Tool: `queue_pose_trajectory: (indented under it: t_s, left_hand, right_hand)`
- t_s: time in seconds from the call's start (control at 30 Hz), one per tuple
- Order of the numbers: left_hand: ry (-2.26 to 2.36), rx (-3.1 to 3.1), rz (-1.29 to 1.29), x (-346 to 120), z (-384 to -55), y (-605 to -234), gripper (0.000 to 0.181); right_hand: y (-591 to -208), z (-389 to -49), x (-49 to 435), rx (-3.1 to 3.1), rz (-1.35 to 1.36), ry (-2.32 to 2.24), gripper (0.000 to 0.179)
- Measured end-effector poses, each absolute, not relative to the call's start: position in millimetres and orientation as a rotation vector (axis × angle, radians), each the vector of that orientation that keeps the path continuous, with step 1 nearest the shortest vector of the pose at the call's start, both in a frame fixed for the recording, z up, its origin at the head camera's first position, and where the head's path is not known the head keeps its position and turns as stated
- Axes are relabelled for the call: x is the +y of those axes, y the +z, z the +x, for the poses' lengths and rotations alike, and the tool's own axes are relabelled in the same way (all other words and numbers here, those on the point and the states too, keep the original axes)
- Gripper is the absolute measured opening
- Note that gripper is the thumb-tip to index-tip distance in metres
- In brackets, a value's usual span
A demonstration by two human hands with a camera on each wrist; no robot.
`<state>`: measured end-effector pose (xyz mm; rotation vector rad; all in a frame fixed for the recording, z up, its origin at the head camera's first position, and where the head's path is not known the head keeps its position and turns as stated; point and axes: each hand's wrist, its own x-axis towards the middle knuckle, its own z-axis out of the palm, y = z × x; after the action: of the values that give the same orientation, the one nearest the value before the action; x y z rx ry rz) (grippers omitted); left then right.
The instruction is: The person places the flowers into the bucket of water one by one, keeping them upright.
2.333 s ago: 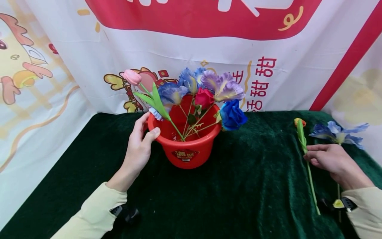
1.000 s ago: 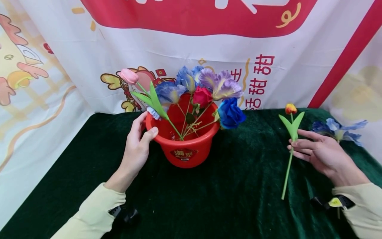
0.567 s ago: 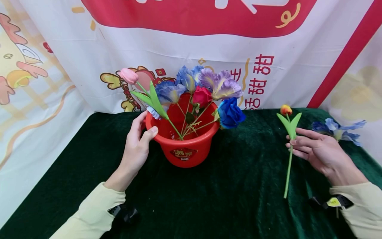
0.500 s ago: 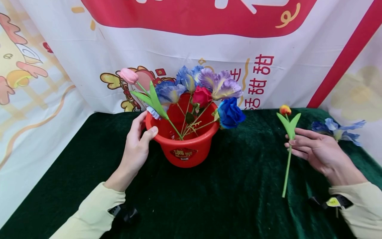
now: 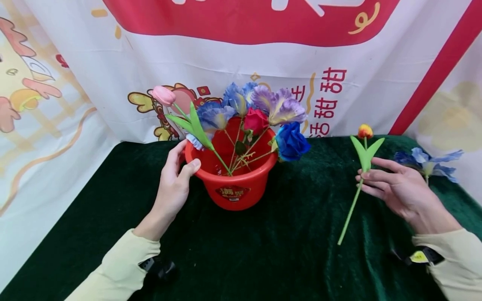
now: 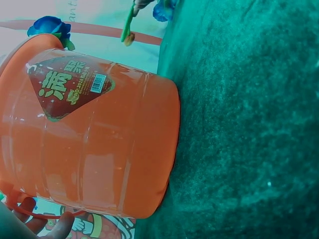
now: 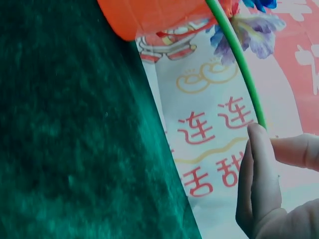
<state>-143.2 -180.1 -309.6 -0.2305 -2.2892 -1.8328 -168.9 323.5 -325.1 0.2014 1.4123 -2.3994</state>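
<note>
My left hand (image 5: 175, 184) grips the left rim of a red plastic bucket (image 5: 235, 192), its thumb over the edge. Artificial flowers lean inside: a pink tulip (image 5: 164, 95), a red rose (image 5: 256, 120), a blue rose (image 5: 292, 142), and several blue and purple irises (image 5: 276, 104). To the right, my right hand (image 5: 403, 192) pinches an orange-yellow tulip (image 5: 365, 154) just under its leaves, the stem slanting down to the left. In the right wrist view, thumb and fingertips meet on the green stem (image 7: 241, 64). A blue iris (image 5: 427, 163) lies beyond my right hand, its stem mostly hidden.
Dark green velvet cloth (image 5: 297, 251) covers the table. Behind it hangs a white and red printed backdrop (image 5: 226, 58), close to the bucket's far side. A second printed sheet (image 5: 45, 138) borders the left.
My right hand has lifted the orange-yellow tulip from the cloth, brought it left and turned it so its leaves spread and its stem slants left. My left hand stays on the bucket.
</note>
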Motion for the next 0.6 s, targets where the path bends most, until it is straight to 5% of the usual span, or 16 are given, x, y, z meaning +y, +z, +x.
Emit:
queue_pose_trajectory:
  t_s: [0.1, 0.33, 0.5, 0.6]
  left_hand:
    - [-1.842, -2.286, -0.231, -180, -143, -310, 0.06]
    - [-1.838, -2.29, -0.24, -178, -144, -310, 0.059]
    - [-1.839, -2.286, -0.24, -179, -144, -309, 0.059]
    - [-1.841, -2.284, -0.241, -180, -144, -309, 0.059]
  right_hand:
    - [-321, -167, 317, 1.402, 0.234, -2.405, 0.033]
    - [-300, -164, 294, 1.396, 0.286, -2.446, 0.093]
    - [-283, -163, 275, 1.352, 0.27, -2.53, 0.067]
    - [-271, -163, 263, 1.389, 0.274, -2.545, 0.069]
